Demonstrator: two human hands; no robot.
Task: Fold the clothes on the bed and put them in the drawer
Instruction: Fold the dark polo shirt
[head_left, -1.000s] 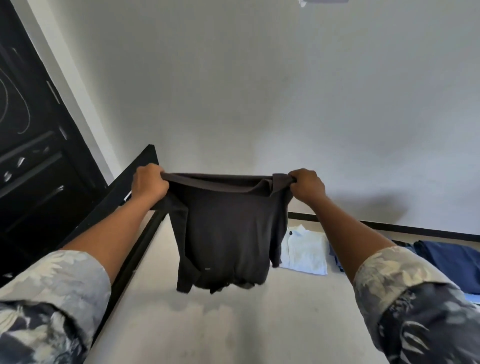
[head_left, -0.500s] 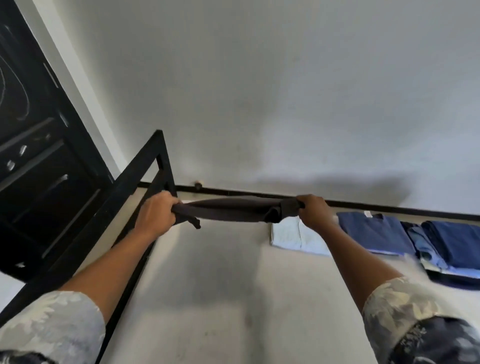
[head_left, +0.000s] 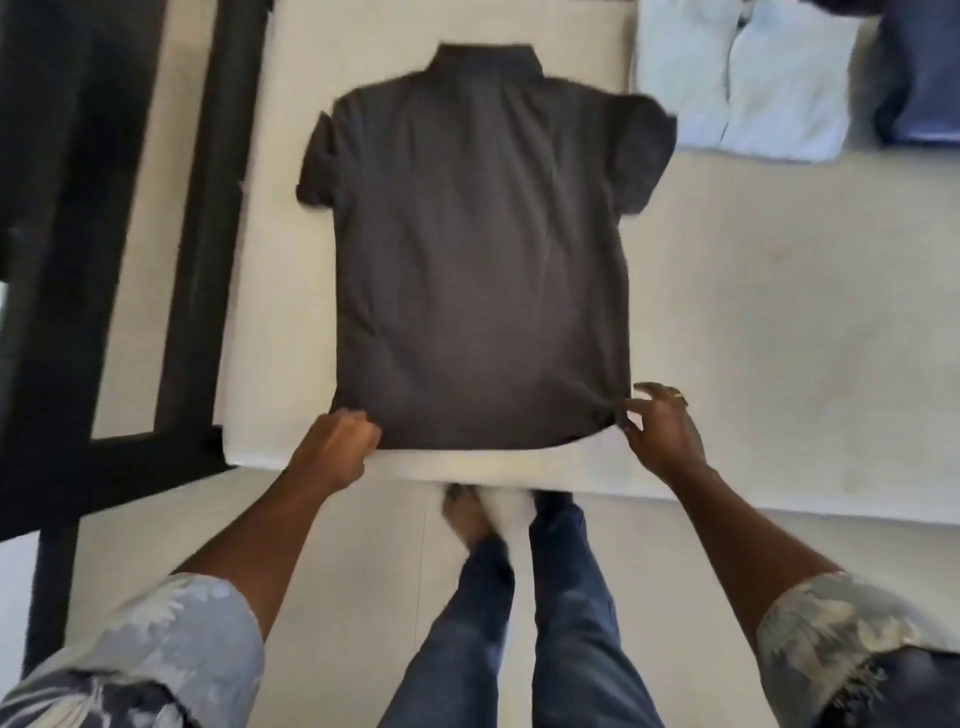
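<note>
Gripping the dark shirt (head_left: 478, 249) by its lower corners: my left hand (head_left: 337, 447) clenches one, my right hand (head_left: 662, 431) pinches the other. It lies flat on the bed (head_left: 753, 338), collar away from me.

**No legible writing**

Nothing can be read here — the shirt (head_left: 480, 249) spread on the bed (head_left: 779, 312) shows only plain dark cloth. The folded clothes (head_left: 748, 83) beside it are too blurred for any label, brand or number to be made out.
</note>
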